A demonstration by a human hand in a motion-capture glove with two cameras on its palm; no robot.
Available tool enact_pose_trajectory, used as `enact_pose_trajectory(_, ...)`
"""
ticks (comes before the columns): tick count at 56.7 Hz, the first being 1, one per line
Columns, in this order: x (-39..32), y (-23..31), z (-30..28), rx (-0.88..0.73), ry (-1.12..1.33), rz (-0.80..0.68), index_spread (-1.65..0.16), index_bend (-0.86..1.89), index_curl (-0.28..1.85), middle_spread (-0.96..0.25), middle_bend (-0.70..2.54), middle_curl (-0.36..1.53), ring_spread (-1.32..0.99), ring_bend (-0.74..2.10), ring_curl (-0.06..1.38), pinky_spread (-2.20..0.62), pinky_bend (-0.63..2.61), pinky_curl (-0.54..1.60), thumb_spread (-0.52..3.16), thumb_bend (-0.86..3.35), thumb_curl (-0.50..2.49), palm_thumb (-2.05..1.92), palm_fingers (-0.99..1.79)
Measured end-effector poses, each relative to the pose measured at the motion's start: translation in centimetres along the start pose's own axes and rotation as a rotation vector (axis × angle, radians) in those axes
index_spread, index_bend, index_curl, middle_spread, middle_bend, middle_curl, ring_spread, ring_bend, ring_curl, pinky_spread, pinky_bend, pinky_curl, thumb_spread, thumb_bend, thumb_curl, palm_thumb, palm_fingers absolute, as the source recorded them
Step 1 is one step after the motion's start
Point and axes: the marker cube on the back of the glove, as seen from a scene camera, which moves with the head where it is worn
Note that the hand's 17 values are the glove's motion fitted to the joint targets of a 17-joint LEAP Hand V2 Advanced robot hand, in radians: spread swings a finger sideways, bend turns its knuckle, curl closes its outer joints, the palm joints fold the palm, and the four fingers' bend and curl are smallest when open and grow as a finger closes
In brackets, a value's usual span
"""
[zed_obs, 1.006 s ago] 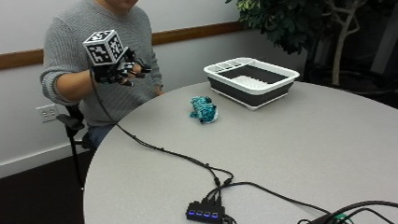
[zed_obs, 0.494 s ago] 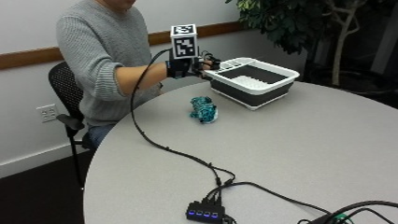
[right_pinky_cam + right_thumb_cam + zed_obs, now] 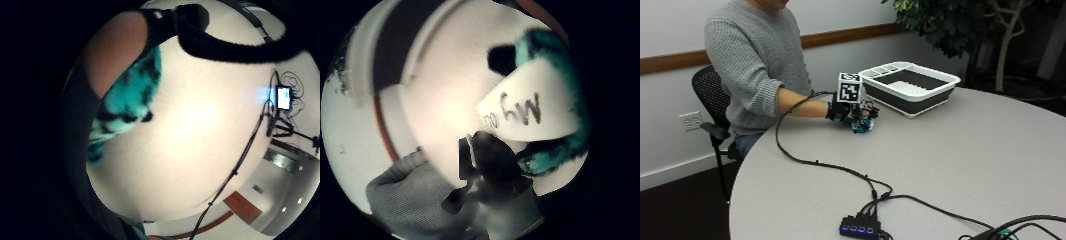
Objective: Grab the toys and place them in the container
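One teal plush toy (image 3: 861,125) lies on the bench (image 3: 959,160) just beside the container (image 3: 909,87), on its near side, and is not yet inside. The right hand (image 3: 848,112) is down on it; in the palm views the teal fur and its white tag (image 3: 522,107) sit close against the palm, but whether the grip has closed round the toy I cannot tell. By my reckoning the lift and the drop into the one container both remain. No other toy is visible.
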Motion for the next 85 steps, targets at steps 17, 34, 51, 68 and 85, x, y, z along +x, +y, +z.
enact_pose_trajectory(17,0.5,-1.2,-0.1,0.148,-0.030,0.050,-0.43,0.34,0.41,-0.25,0.56,0.34,-0.25,0.29,0.20,-0.01,0.69,0.26,1.40,0.04,0.28,0.13,0.54)
enact_pose_trajectory(34,5.5,-0.7,-12.0,0.358,-0.127,0.035,-0.38,0.45,0.58,-0.29,0.77,0.51,-0.52,0.76,0.41,-0.30,0.73,0.33,1.15,0.19,0.54,0.59,1.01)
enact_pose_trajectory(51,3.9,-1.4,-21.7,0.466,-0.177,0.007,-0.33,0.58,0.76,-0.26,0.86,0.64,-0.56,0.84,0.50,-0.34,0.80,0.40,0.91,0.14,0.69,0.62,0.96)
enact_pose_trajectory(68,-12.6,-16.5,-21.5,0.371,-0.168,-0.259,-0.31,0.62,0.88,-0.24,0.89,0.75,-0.57,0.89,0.56,-0.34,0.86,0.44,0.81,0.09,0.81,0.61,0.87)
enact_pose_trajectory(85,-17.4,-22.8,-20.2,0.198,-0.174,-0.255,-0.33,0.56,0.94,-0.25,0.87,0.81,-0.56,0.93,0.61,-0.31,0.88,0.45,0.84,0.02,0.88,0.56,0.66)
